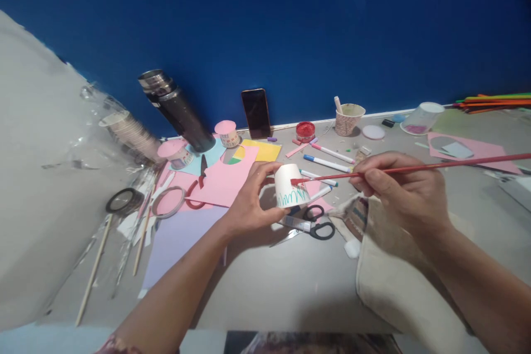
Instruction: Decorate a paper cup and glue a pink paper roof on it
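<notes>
We grip a white cup in our left hand, fingers curled round it, upside down above the table. Our right hand pinches a red brush, its tip touching the cup's side above green scribbles. Scissors lie just below the cup, markers and a red paint pot behind.

Grey table with scissors, markers, pink paper.
</notes>
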`<move>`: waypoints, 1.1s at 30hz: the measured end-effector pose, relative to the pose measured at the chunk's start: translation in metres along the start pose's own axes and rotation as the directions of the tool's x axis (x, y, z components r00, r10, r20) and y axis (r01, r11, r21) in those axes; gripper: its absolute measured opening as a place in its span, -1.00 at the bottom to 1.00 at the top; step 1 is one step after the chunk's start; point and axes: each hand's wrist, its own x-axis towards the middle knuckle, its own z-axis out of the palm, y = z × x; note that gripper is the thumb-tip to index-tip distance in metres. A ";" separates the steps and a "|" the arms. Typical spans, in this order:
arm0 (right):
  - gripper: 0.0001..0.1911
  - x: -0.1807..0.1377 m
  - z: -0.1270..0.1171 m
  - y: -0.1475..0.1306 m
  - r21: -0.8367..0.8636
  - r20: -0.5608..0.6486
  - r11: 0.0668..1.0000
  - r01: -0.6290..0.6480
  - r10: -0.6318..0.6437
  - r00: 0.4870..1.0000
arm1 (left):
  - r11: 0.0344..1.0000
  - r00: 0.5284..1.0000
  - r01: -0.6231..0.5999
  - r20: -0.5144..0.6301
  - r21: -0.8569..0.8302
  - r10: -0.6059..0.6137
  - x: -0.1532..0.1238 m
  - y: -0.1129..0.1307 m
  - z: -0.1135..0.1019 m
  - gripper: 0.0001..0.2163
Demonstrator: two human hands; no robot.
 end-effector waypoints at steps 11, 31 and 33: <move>-0.88 0.000 -0.005 0.002 -0.010 0.014 1.000 0.008 -0.008 1.000 | 1.000 1.000 0.011 -0.006 -0.007 -0.011 0.001 0.001 -0.002 -0.34; -0.88 0.000 -0.007 0.004 -0.046 0.004 0.998 0.050 -0.050 0.999 | 1.000 1.000 0.011 -0.002 -0.027 -0.012 0.001 -0.001 -0.001 -0.34; -0.87 -0.001 -0.007 0.004 -0.081 0.009 0.996 0.044 -0.043 0.999 | 1.000 1.000 0.011 -0.012 -0.026 -0.011 0.001 -0.001 -0.001 -0.35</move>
